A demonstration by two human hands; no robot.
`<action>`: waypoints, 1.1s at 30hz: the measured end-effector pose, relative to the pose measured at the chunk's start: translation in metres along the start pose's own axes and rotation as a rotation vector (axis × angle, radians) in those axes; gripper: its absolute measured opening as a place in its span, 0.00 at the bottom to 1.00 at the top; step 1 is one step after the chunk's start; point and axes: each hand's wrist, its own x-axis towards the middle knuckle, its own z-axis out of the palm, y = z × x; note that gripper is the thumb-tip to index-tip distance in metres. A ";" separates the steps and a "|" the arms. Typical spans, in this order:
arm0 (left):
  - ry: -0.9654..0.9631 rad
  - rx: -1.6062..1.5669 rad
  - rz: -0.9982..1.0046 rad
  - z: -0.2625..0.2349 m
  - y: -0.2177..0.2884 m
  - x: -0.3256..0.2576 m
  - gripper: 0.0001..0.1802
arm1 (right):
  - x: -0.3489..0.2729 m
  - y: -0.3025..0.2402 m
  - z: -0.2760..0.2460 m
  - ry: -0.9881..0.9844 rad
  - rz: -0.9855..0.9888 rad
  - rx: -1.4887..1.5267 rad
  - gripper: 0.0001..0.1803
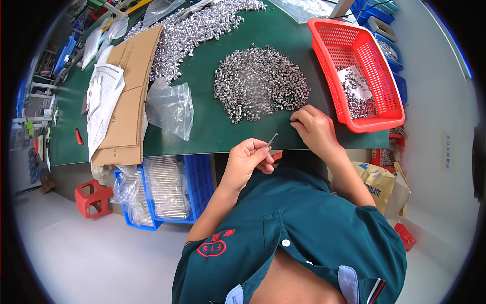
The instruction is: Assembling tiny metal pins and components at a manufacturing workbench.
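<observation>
My left hand (250,158) is closed in a pinch on a thin metal rod (273,139), just in front of the green table's near edge. The rod's dark tip points up and to the right. At the lower right border of a heap of small metal rings (263,81), my right hand (318,130) rests over the table with its fingers curled together. Whatever its fingertips hold, if anything, is too small to make out. To the right of that hand stands a red perforated basket (349,119) with small metal parts and a white paper slip inside.
A larger spread of silvery parts (202,25) covers the table's far left. Flattened cardboard (124,111), papers (104,101) and a clear plastic bag (171,109) lie on the left. Below the edge are blue crates (200,187) and a red stool (93,198).
</observation>
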 end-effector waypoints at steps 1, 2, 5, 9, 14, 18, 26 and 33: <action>0.001 0.002 0.000 0.000 -0.001 0.000 0.07 | 0.000 -0.001 -0.001 0.000 0.001 0.000 0.08; 0.001 0.003 -0.002 0.001 -0.001 0.001 0.07 | 0.000 -0.002 -0.001 0.006 0.017 -0.002 0.07; 0.001 0.020 0.005 0.002 -0.001 0.002 0.07 | 0.000 0.000 0.001 0.007 0.012 -0.002 0.08; 0.007 0.040 0.015 0.004 -0.001 0.004 0.07 | -0.001 -0.002 0.001 -0.003 0.097 0.197 0.06; 0.010 0.087 0.024 0.005 -0.001 0.003 0.08 | -0.001 -0.020 -0.008 -0.203 0.488 0.871 0.05; 0.011 0.127 0.031 0.006 0.000 0.002 0.08 | 0.000 -0.028 -0.009 -0.295 0.515 0.940 0.05; 0.002 0.156 0.041 0.003 -0.001 -0.001 0.07 | 0.003 -0.034 -0.018 -0.381 0.468 0.804 0.05; -0.013 0.176 0.048 0.003 0.002 -0.004 0.07 | 0.003 -0.035 -0.021 -0.308 0.149 0.617 0.05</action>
